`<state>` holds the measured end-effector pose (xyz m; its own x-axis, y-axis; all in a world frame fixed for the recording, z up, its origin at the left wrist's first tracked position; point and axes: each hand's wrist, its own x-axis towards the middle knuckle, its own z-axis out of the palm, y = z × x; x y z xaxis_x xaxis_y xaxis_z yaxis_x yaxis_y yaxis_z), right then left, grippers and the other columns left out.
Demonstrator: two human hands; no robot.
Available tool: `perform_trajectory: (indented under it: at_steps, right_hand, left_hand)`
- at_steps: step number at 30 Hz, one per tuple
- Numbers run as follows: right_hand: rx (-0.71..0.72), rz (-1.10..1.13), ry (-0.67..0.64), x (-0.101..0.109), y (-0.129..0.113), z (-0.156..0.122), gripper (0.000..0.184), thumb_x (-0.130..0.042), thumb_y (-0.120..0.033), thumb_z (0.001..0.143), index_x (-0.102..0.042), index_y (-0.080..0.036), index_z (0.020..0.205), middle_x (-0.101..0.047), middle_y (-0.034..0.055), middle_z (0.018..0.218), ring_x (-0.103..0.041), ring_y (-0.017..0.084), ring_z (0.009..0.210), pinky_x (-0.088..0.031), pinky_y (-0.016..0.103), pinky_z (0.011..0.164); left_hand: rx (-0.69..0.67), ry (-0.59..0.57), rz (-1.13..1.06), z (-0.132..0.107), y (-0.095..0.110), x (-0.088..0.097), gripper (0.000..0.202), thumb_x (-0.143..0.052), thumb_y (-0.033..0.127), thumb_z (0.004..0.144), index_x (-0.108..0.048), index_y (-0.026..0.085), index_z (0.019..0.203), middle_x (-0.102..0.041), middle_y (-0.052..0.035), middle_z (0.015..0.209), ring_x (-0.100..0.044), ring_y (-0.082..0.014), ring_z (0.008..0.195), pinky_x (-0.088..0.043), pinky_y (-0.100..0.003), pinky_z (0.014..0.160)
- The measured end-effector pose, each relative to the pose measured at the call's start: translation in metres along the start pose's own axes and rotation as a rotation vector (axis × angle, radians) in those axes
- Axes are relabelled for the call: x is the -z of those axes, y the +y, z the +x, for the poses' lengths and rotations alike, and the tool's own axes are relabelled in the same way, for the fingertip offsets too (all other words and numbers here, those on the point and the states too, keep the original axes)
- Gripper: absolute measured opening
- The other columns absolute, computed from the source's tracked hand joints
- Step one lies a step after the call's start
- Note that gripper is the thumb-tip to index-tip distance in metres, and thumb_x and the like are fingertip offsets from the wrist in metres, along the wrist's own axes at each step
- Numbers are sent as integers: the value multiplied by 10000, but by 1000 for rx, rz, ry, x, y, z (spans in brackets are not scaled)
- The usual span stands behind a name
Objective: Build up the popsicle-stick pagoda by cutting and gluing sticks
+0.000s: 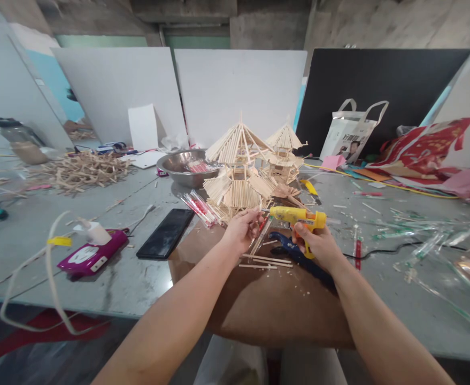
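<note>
My right hand (317, 243) is wrapped round the handle of a yellow glue gun (293, 215), whose nozzle points left. Right at the nozzle tip, my left hand (243, 231) is closed in a pinch; what sits between its fingertips is too small to make out. Just behind that hand stands a pagoda model (240, 184) built of thin wooden sticks, with two tiers of sloping roof. A blue-handled tool (299, 258) lies under the glue gun, partly hidden by my right hand. Several loose sticks (267, 261) rest on the brown board (267, 310) in front of me.
Another stick model (285, 144) stands behind, beside a metal bowl (186, 168). To the left are a black phone (165, 233), a purple power strip (94, 255) with a looping cable and a stick heap (86, 170). Plastic wrappers (431, 240) litter the right side.
</note>
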<state>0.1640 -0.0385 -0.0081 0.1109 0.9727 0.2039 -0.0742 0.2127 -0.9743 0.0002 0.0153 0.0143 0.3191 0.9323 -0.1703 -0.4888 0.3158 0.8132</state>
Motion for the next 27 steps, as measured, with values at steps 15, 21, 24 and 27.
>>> perform_trajectory:
  at_steps: [15,21,24,27]
  right_hand:
    - [-16,-41,25,0,1,1,287,-611,-417,626,-503,-151,630,-481,-44,427,-368,38,296,-256,163,283]
    - [-11,-43,22,2,3,2,291,-604,-423,632,-502,-151,623,-481,-42,432,-377,41,301,-263,168,289]
    - [-3,-43,23,2,4,2,292,-604,-427,632,-504,-154,609,-484,-39,432,-378,43,300,-264,173,289]
    - [-3,-30,27,2,4,3,296,-609,-432,625,-508,-156,593,-486,-36,431,-380,44,300,-265,174,286]
  left_hand:
    - [-12,-15,2,1,-1,1,110,-586,198,663,-544,108,616,-500,23,468,-349,-6,305,-218,-119,277]
    - [-1,-6,1,0,0,0,100,-589,194,665,-554,111,622,-505,25,474,-356,-3,315,-216,-111,287]
    - [4,-1,2,0,0,-1,95,-586,192,669,-564,108,631,-509,20,476,-359,-3,319,-217,-112,291]
    - [11,-3,4,0,-1,-1,97,-598,195,659,-569,104,639,-513,16,487,-361,-1,321,-216,-109,293]
